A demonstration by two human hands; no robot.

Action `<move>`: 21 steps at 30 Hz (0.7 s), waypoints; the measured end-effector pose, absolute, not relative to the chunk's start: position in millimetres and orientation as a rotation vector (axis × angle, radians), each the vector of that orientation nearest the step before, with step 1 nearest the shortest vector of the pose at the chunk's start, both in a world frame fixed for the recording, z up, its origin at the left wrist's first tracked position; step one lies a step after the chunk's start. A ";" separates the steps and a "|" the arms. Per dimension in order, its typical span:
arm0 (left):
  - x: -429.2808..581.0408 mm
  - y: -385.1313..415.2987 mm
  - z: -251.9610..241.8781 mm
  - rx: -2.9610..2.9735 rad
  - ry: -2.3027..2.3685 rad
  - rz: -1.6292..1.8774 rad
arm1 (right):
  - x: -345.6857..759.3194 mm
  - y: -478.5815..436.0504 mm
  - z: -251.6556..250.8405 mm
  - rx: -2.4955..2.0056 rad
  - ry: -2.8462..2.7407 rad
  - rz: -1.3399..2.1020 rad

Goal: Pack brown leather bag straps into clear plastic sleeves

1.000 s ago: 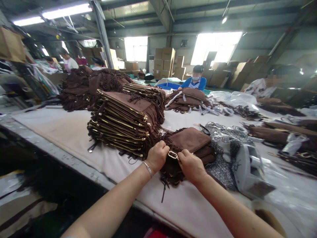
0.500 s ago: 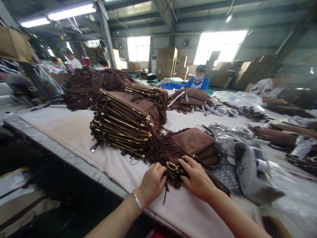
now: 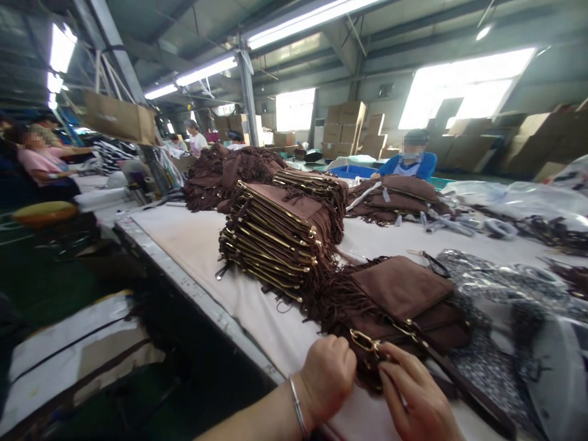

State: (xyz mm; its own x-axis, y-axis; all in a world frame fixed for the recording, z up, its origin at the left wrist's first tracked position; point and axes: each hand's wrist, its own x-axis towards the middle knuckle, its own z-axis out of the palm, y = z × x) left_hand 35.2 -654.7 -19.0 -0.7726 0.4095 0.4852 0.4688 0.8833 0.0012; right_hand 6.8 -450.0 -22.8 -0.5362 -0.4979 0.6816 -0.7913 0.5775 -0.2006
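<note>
A brown suede-like fringed bag (image 3: 342, 324) lies at the table's near edge, with a gold oblong ring and clasp (image 3: 362, 340) on its near side. My left hand (image 3: 329, 380), a bracelet at its wrist, is closed like a fist on the bag's near left edge; its fingertips are hidden. My right hand (image 3: 416, 389) pinches the same bag just right of the gold ring, thumb and fingers together. Behind, brown flat bags (image 3: 404, 285) lie stacked, a brown strap (image 3: 463, 380) running down to the right.
A tall stack of gold-zipped brown bags (image 3: 271, 245) stands left of my hands. Beyond it are a heap of fringed pieces (image 3: 229, 174) and more bags (image 3: 397, 193). Speckled cloth (image 3: 487, 343) and a white device (image 3: 558, 367) lie right. A person in blue (image 3: 408, 162) sits across.
My view has swung left, so the scene sits farther right and people at the far left appear. Both hands remain at the bag; the right fingers, spread before, are now curled in around its edge.
</note>
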 end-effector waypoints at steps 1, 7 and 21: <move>38.9 -652.1 -22.9 -0.708 -2.536 -0.177 | 6.6 -449.9 -21.8 1.049 -2.203 0.671; 49.3 -659.0 -22.4 -0.834 -2.538 -0.378 | 1.6 -446.2 -24.2 1.168 -2.126 0.581; -12.6 -768.0 2.0 0.421 -2.722 -0.349 | 14.4 -450.7 -20.0 1.007 -2.366 0.679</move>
State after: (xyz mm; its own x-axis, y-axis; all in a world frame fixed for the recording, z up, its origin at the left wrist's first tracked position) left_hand -12.6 -768.0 2.0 -0.8897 -0.3323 0.3130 -0.2427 0.9250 0.2922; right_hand 14.4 -450.7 -20.0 -0.6158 -0.5171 0.5945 -0.7537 0.6065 -0.2532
